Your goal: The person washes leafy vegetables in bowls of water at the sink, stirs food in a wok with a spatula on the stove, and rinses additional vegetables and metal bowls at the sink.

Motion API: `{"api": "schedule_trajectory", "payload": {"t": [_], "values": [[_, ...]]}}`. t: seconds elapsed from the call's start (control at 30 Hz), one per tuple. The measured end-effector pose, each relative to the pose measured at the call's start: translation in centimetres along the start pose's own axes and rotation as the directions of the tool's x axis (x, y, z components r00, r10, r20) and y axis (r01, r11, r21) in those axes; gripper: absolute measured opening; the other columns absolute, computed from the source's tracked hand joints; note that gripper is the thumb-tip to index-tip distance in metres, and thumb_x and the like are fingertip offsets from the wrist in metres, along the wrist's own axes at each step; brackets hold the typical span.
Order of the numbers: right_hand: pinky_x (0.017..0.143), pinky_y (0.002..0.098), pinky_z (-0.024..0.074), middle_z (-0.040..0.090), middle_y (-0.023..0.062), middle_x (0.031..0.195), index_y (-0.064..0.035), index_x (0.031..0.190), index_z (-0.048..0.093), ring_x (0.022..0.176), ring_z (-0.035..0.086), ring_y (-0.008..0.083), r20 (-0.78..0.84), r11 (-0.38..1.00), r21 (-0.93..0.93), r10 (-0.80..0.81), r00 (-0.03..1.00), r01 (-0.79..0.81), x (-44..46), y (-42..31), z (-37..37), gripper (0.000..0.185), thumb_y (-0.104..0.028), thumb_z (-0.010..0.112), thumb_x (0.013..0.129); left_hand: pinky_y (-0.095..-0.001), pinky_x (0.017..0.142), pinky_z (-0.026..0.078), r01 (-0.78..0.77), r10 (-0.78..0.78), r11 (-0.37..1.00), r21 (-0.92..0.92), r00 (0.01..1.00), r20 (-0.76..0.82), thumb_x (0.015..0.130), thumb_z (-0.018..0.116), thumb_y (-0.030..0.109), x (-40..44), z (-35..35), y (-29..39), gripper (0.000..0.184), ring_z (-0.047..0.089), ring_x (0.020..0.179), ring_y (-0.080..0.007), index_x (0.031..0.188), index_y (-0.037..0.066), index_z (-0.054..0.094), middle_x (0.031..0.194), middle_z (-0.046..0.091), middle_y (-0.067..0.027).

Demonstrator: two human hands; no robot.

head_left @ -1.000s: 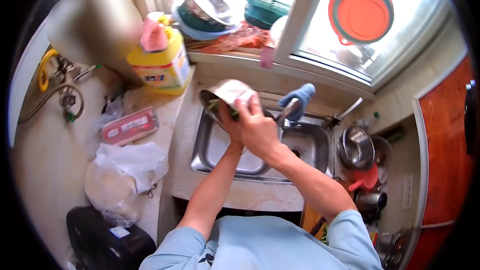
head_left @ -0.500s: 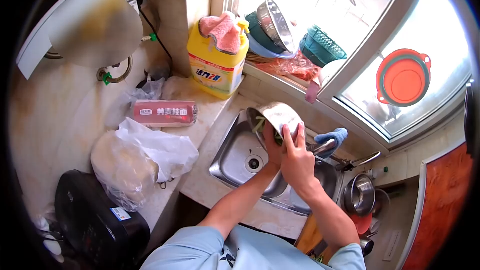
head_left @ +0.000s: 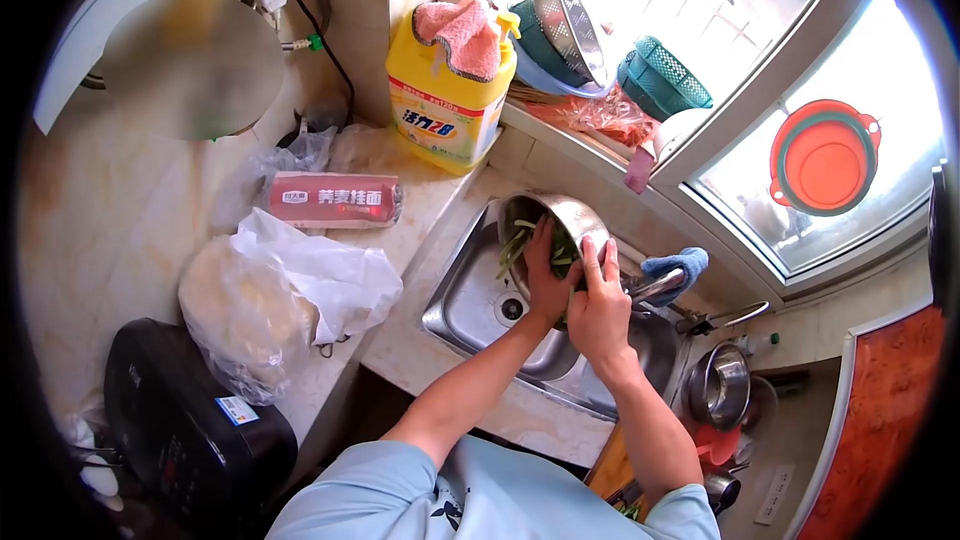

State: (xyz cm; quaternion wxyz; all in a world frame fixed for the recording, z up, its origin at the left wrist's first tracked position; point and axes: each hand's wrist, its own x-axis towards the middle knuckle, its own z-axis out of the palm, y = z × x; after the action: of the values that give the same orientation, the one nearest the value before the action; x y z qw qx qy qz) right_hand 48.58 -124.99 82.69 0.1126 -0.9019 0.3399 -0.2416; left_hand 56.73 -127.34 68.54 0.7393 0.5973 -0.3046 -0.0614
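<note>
A shiny metal bowl is tilted on its side over the left basin of the sink, its mouth facing down toward me. Green vegetable stalks lie inside, some sticking out past the rim. My left hand reaches into the bowl's mouth, fingers pressed against the greens and holding them; the fingertips are partly hidden among them. My right hand grips the bowl's right side, two fingers stretched along its outside and the thumb out of sight.
A faucet with a blue cloth rises right of the bowl. A yellow detergent jug, a red noodle pack, a plastic bag and a black appliance stand on the left counter. Metal bowls sit at right.
The bowl has turned so more of its inside shows, and more greens are visible at its mouth. My left hand now lies across the greens. The camera view has shifted slightly.
</note>
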Motion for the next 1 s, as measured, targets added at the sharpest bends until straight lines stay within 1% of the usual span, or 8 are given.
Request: {"api": "schedule_trajectory", "payload": {"t": [0.2, 0.23, 0.33, 0.37, 0.5, 0.77, 0.93, 1.0], "values": [[0.099, 0.0466, 0.0463, 0.046, 0.0381, 0.134, -0.0032, 0.142, 0.045, 0.121, 0.050, 0.0512, -0.019, 0.961, 0.267, 0.076, 0.997, -0.069, -1.4, 4.4, 4.0, 0.067, 0.001, 0.047, 0.075, -0.0499, 0.111, 0.031, 0.012, -0.120, 0.902, 0.432, 0.967, 0.223, 0.074, 0.076, 0.045, -1.3, -3.3, -0.9, 0.088, 0.035, 0.131, -0.0456, 0.144, 0.005, 0.041, 0.149, 0.039, -0.0192], [0.082, 0.0435, 0.0563, 0.059, 0.0271, 0.124, -0.0022, 0.140, 0.046, 0.101, 0.065, 0.0439, -0.062, 0.939, 0.338, 0.087, 0.994, -0.061, -1.6, 4.9, 5.2, 0.065, 0.003, 0.045, 0.076, -0.0529, 0.111, 0.030, 0.017, -0.180, 0.860, 0.510, 0.945, 0.272, 0.075, 0.072, 0.056, -1.5, -4.3, -1.1, 0.092, 0.034, 0.133, -0.0456, 0.146, 0.008, 0.040, 0.151, 0.037, -0.0159], [0.053, 0.0365, 0.0572, 0.067, 0.0178, 0.107, -0.0018, 0.140, 0.046, 0.071, 0.069, 0.0301, 0.439, 0.457, 0.631, 0.456, 0.775, -0.627, -2.7, 3.6, 5.0, 0.063, 0.004, 0.043, 0.077, -0.0571, 0.111, 0.029, 0.026, -0.370, 0.708, 0.706, 0.865, 0.339, 0.076, 0.067, 0.065, -2.1, -6.8, -0.2, 0.095, 0.031, 0.136, -0.0458, 0.149, 0.011, 0.038, 0.154, 0.034, -0.0131], [0.033, 0.0284, 0.0453, 0.066, 0.0101, 0.093, -0.0010, 0.132, 0.052, 0.052, 0.061, 0.0168, 0.433, 0.380, 0.676, 0.489, 0.757, -0.632, -3.5, 4.1, 6.2, 0.055, 0.005, 0.043, 0.078, -0.0611, 0.111, 0.026, 0.031, -0.431, 0.667, 0.745, 0.831, 0.351, 0.077, 0.064, 0.069, -2.3, -7.4, 0.1, 0.096, 0.028, 0.139, -0.0458, 0.150, 0.014, 0.036, 0.156, 0.032, -0.0109], [0.032, 0.0266, 0.0443, 0.062, 0.0082, 0.085, -0.0016, 0.112, 0.056, 0.052, 0.059, 0.0151, 0.547, 0.150, 0.679, 0.551, 0.631, -0.719, -6.9, 7.3, 9.1, 0.038, 0.007, 0.045, 0.076, -0.0626, 0.108, 0.029, -0.090, -0.498, 0.587, 0.805, 0.744, 0.446, 0.078, 0.066, 0.063, -2.6, -8.6, 2.3, 0.089, 0.030, 0.139, -0.0460, 0.149, 0.017, 0.038, 0.155, 0.033, -0.0109], [0.033, 0.0265, 0.0448, 0.063, 0.0088, 0.086, -0.0018, 0.114, 0.055, 0.054, 0.060, 0.0157, 0.555, 0.011, 0.731, 0.572, 0.604, -0.682, -10.1, 8.3, 9.5, 0.040, 0.007, 0.047, 0.076, -0.0402, 0.095, 0.049, -0.314, 0.006, 0.873, 0.373, 0.772, 0.636, 0.081, 0.068, 0.007, -3.4, -10.6, 3.9, 0.034, 0.059, 0.112, -0.0313, 0.115, 0.004, 0.068, 0.120, 0.066, -0.0149], [0.032, 0.0252, 0.0425, 0.062, 0.0085, 0.083, -0.0031, 0.117, 0.054, 0.049, 0.057, 0.0148, 0.562, -0.037, 0.747, 0.569, 0.600, -0.664, -11.5, 9.3, 9.6, 0.044, 0.006, 0.049, 0.075, -0.0382, 0.079, 0.054, -0.374, 0.212, 0.810, 0.452, 0.905, 0.370, 0.081, 0.064, -0.003, -0.3, -12.8, 5.7, 0.023, 0.065, 0.088, -0.0319, 0.103, 0.001, 0.069, 0.099, 0.070, -0.0124], [0.032, 0.0253, 0.0440, 0.062, 0.0084, 0.084, -0.0027, 0.118, 0.054, 0.050, 0.057, 0.0147, 0.553, -0.032, 0.750, 0.578, 0.600, -0.660, -11.9, 9.3, 9.5, 0.043, 0.005, 0.049, 0.075, -0.0403, 0.095, 0.047, -0.345, 0.115, 0.795, 0.498, 0.893, 0.436, 0.086, 0.064, 0.009, 0.1, -13.8, 2.7, 0.034, 0.057, 0.113, -0.0355, 0.119, 0.002, 0.064, 0.119, 0.064, -0.0158]]}}
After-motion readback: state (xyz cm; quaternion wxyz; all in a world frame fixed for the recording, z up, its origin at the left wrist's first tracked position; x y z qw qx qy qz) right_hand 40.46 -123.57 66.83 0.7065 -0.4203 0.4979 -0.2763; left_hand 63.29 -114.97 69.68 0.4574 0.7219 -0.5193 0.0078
